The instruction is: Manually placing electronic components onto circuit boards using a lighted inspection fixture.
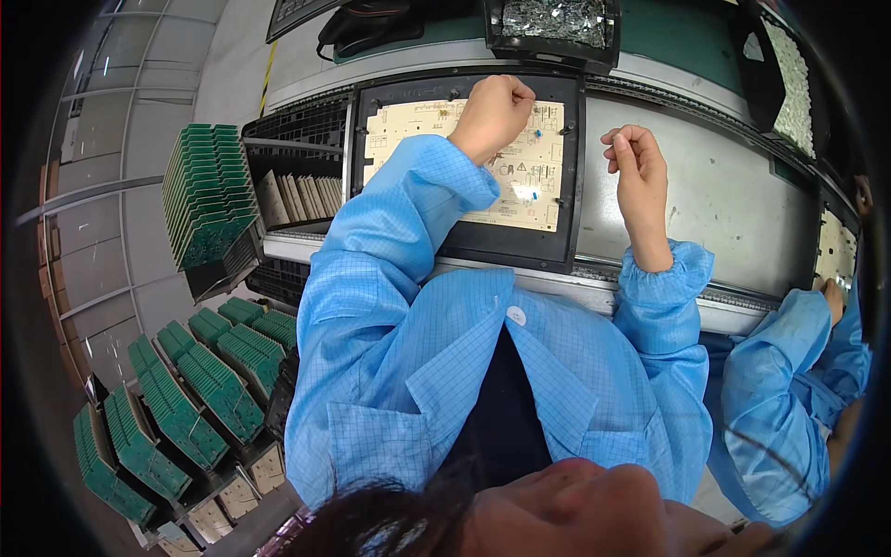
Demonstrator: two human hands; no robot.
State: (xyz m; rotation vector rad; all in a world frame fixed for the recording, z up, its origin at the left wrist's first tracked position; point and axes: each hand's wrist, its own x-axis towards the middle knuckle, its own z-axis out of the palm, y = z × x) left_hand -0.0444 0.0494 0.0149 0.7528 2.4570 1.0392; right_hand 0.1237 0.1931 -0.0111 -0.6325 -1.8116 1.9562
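A cream circuit board [529, 190] lies in a black carrier frame [464, 243] on the grey conveyor. My left hand [495, 113] rests on the board's upper middle with its fingers curled; a small part may be under them, but I cannot make one out. My right hand [636, 165] hovers to the right of the frame, above the conveyor's grey surface, thumb and fingers pinched together on something too small to see. A small blue component [538, 135] stands on the board just right of my left hand, another [535, 196] lower down.
Racks of green circuit boards [206, 190] stand at the left, with more [200, 385] lower left. A black bin of small parts [554, 20] sits beyond the frame, another [791, 79] at the right. A co-worker's blue sleeve [789, 390] and hand [832, 297] reach another board at the right edge.
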